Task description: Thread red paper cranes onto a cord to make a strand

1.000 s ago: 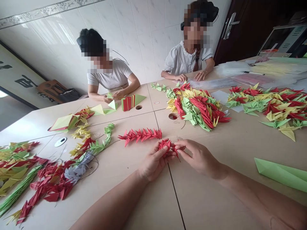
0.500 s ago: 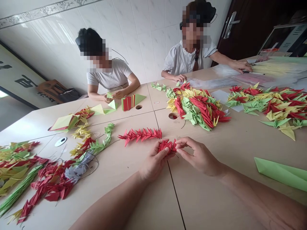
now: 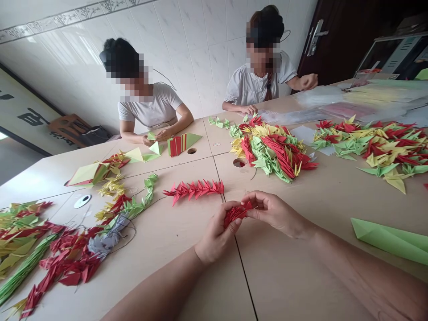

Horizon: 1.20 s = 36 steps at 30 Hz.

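Observation:
A bunch of folded red paper cranes [image 3: 235,215] is gripped by my left hand [image 3: 214,236], the thumb lying across its near side. My right hand [image 3: 276,216] pinches the right end of that bunch between thumb and fingertips. How the pieces join inside the grip is hidden. Just beyond, a row of red paper cranes [image 3: 195,191] lies on the table [image 3: 160,258], apart from both hands.
A heap of red, green and yellow cranes [image 3: 274,149] lies ahead, another pile [image 3: 377,147] to the right. Strung cranes [image 3: 80,249] and green stems [image 3: 26,272] fill the left. Green paper [image 3: 389,240] lies at right. Two people sit opposite, one holding green paper.
My right fingers have closed in on the bunch's right end, and the bunch has tilted. The person at the far right has lifted a hand off the plastic packs. The view shifted slightly.

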{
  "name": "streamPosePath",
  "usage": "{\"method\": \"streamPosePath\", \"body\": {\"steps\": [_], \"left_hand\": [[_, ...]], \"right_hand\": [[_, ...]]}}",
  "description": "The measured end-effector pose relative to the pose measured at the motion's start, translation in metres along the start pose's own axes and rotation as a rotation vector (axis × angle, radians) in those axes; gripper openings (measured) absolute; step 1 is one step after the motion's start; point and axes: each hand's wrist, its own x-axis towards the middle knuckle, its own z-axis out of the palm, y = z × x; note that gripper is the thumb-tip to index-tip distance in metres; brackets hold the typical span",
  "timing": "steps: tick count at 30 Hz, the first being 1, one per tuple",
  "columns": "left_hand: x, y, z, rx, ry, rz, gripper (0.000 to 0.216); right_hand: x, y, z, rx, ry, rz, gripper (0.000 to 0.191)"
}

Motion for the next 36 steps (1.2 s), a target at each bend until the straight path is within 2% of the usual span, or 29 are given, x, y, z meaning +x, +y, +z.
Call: {"method": "streamPosePath", "body": {"steps": [6, 12, 25, 31, 36], "left_hand": [[0.003, -0.002, 0.004, -0.214, 0.107, -0.037, 0.029], [0.009, -0.002, 0.004, -0.366, 0.165, -0.132, 0.030], [0.009, 0.000, 0.008, -0.351, 0.163, -0.166, 0.029], [0.010, -0.002, 0.006, -0.387, 0.172, -0.191, 0.029], [0.012, -0.006, 0.004, -0.424, 0.237, -0.236, 0.029]], "right_hand": [[0.001, 0.004, 0.000, -0.010, 0.087, 0.009, 0.042], [-0.002, 0.004, 0.002, -0.028, 0.104, 0.030, 0.037], [0.000, 0.005, 0.005, -0.034, 0.159, -0.042, 0.024], [0.002, 0.009, 0.004, 0.126, 0.169, 0.023, 0.032], [0.001, 0.006, 0.004, 0.258, 0.094, 0.170, 0.036]]}}
